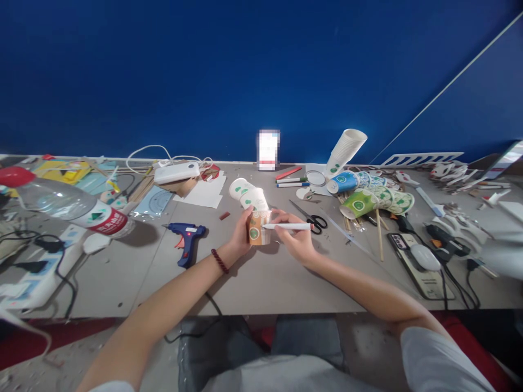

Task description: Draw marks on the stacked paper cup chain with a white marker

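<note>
My left hand (242, 233) is closed around the left side of an orange and white paper cup (256, 231) with a green round mark. In my right hand (297, 239) is a white marker (292, 226), held between the fingers with its tip end at the cup's side. Just behind the orange cup stand joined white paper cups (245, 191) with green prints, touching or close to it. To the right of my right hand lie black-handled scissors (316, 222). A blue glue gun (187, 239) lies left of my left hand.
A water bottle (81, 209) and power strip (44, 277) occupy the left. A stacked tower of white cups (347, 149), blue cups (343, 182) and green cups (359, 203) stand or lie right. Markers (292, 184) lie behind my hands; a phone (419, 267) lies near the right edge.
</note>
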Motion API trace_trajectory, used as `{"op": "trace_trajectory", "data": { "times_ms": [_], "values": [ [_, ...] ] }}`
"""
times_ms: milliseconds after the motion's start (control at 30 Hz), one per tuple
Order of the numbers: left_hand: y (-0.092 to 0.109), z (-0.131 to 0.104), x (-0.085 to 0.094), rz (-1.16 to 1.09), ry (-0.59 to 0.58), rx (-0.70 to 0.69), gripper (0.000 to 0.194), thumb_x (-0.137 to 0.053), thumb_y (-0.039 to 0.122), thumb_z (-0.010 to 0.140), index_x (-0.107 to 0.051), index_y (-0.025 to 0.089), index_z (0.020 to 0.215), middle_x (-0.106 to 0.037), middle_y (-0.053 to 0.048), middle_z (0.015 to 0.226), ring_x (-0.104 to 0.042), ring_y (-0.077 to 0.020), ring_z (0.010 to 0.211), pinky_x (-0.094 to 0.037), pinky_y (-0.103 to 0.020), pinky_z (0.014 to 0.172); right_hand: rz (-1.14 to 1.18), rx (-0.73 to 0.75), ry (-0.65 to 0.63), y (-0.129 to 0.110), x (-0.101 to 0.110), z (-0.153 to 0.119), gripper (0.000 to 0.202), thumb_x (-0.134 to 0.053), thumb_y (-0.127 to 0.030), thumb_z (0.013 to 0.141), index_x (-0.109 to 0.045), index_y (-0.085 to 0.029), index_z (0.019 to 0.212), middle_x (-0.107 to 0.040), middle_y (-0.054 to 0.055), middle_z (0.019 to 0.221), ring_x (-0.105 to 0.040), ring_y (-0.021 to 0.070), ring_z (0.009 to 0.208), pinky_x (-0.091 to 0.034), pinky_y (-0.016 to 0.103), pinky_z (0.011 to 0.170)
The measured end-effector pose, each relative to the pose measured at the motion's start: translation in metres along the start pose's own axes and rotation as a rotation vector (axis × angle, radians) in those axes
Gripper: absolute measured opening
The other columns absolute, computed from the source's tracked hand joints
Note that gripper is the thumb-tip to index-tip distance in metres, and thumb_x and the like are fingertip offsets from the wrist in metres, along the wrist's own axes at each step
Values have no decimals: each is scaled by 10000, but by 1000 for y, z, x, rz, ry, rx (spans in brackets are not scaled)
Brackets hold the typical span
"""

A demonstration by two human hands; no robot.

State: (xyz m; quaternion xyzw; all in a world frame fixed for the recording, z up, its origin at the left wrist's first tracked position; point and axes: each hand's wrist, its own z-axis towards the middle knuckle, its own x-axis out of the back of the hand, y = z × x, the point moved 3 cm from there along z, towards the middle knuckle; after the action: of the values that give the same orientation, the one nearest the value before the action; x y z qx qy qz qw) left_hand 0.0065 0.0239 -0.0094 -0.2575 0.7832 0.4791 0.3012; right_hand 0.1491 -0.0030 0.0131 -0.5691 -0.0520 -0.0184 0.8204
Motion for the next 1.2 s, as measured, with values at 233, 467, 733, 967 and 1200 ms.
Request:
{"op": "trace_trajectory", "data": {
  "times_ms": [233, 467, 733, 967, 1200],
  "values": [
    [0, 0, 0, 27, -48, 21, 342, -626, 449, 845, -698, 118, 890, -740, -88, 771, -690, -206, 647, -522, -299, 629, -35, 9, 39, 0, 0, 1, 93, -638, -309, 892, -693, -242, 926, -760, 74, 1015, -686, 273, 1140, -525, 442, 1001],
    [-2, 1, 2, 3, -16, 17, 317, -654, 437, 819, -688, 130, 896, -739, -79, 785, -702, -218, 696, -517, -302, 653, -29, 10, 23, -1, 1, 2, 59, -650, -287, 856, -687, -242, 865, -759, 61, 925, -689, 288, 1137, -534, 450, 981],
    [-1, 2, 4, 16, 28, 14, 328, -657, 462, 823, -684, 140, 882, -724, -43, 740, -674, -181, 627, -504, -284, 609, -3, -3, -11, -4, -1, 1, 66, -649, -265, 803, -669, -246, 742, -730, 39, 785, -665, 319, 1175, -510, 478, 1009],
    [-1, 1, 3, 35, -20, 72, 351, -613, 464, 848, -697, 126, 889, -740, -85, 755, -693, -210, 636, -507, -293, 593, -20, 19, 32, -3, 0, 2, 67, -633, -279, 862, -687, -239, 862, -755, 59, 907, -692, 284, 1127, -519, 458, 1006],
    [-3, 4, 5, -9, -27, 69, 316, -642, 452, 827, -690, 145, 890, -739, -64, 742, -700, -202, 633, -543, -295, 620, -27, 6, 38, -2, 1, 2, 107, -639, -326, 887, -693, -235, 906, -762, 79, 994, -694, 276, 1121, -555, 433, 952]
  ]
}}
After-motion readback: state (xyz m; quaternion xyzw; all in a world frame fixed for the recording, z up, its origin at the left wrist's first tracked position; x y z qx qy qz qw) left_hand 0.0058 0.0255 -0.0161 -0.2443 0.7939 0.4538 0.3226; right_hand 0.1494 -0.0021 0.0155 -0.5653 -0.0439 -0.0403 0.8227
